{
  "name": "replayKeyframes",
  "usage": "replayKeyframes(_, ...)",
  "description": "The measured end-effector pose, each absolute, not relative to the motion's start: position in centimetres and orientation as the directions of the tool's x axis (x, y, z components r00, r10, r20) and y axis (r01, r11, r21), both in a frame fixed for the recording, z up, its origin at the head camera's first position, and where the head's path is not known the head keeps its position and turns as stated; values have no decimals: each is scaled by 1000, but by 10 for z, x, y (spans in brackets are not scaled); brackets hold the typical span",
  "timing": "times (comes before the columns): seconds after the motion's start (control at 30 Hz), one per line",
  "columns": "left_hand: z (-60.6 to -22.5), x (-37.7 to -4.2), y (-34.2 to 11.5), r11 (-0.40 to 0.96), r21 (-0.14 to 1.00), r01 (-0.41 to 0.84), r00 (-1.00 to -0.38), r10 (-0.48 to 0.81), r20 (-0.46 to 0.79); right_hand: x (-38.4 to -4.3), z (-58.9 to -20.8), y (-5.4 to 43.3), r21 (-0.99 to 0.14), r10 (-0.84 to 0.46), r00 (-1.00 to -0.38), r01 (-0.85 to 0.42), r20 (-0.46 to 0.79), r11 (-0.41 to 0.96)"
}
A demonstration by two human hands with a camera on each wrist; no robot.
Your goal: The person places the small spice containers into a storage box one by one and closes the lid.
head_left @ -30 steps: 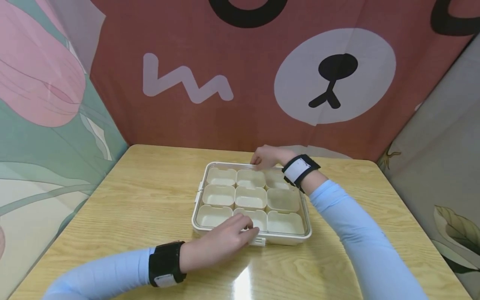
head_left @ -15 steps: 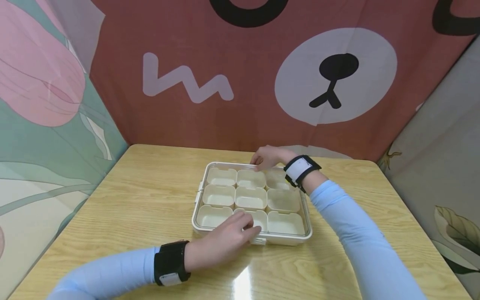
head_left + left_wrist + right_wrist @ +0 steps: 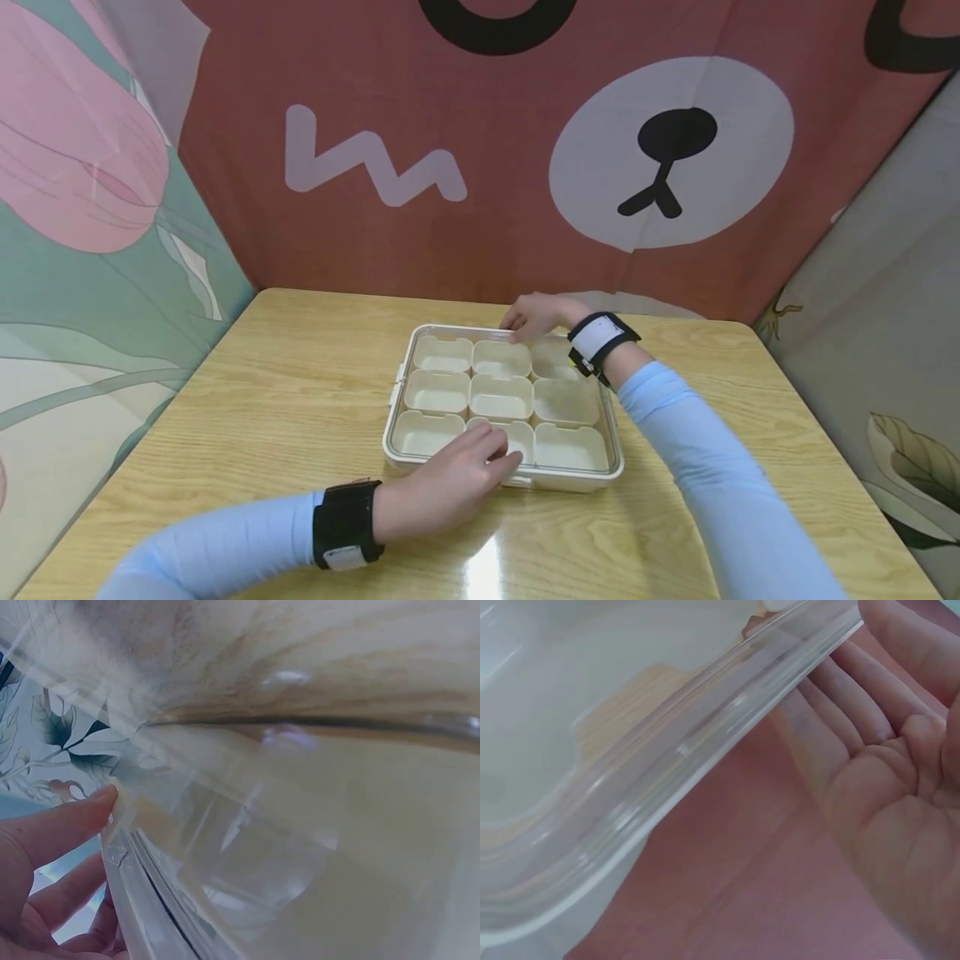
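A cream bento-style box (image 3: 573,477) lies flat on the table, its clear lid (image 3: 682,754) seated on top. Through the lid show several small cream cups (image 3: 501,397) in rows. My left hand (image 3: 450,487) grips the box's front edge, the thumb beside the front latch (image 3: 517,481) and bent fingers over the lid. In the left wrist view its fingers (image 3: 64,825) meet the transparent edge. At the far edge my right hand (image 3: 536,317) holds the rim, thumb on top, fingers (image 3: 840,712) behind the wall. The box hides those fingertips.
Another latch (image 3: 395,387) sits on the box's left side. Under the box is a light wood-grain table (image 3: 300,375), with a strip of it between box and far edge. A printed bear cloth (image 3: 495,233) hangs close behind, and patterned cloths flank both sides.
The left hand and wrist have shifted slightly right along the front edge. The front latch now lies closer to the wall, less of it showing. The right hand and box have barely moved.
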State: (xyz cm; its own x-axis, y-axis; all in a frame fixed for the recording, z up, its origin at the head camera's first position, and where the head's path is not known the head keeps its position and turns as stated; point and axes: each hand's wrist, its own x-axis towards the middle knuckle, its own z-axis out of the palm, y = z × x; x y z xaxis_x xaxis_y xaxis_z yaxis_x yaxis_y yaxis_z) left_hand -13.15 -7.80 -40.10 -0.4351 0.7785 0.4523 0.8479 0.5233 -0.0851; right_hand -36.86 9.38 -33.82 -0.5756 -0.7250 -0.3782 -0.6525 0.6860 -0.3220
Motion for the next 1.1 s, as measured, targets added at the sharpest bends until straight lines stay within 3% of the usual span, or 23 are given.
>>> replayKeyframes(0.17,-402,-132,-78,526,-92,845,-439,783,441,-368,-339,93,-340,-744,-553,-664,-375,666)
replayKeyframes(0.37,-404,-129,-77,496,-103,862,-398,790,467,-366,-341,91,-349,-775,-507,-698,-377,626)
replayKeyframes(0.57,-400,-131,-74,522,-144,841,-418,794,441,-367,-339,89,-319,-754,-552,-687,-355,653)
replayKeyframes(1.1,-402,-132,-74,513,-125,849,-413,793,448,-367,-338,92,-310,-738,-580,-672,-345,673)
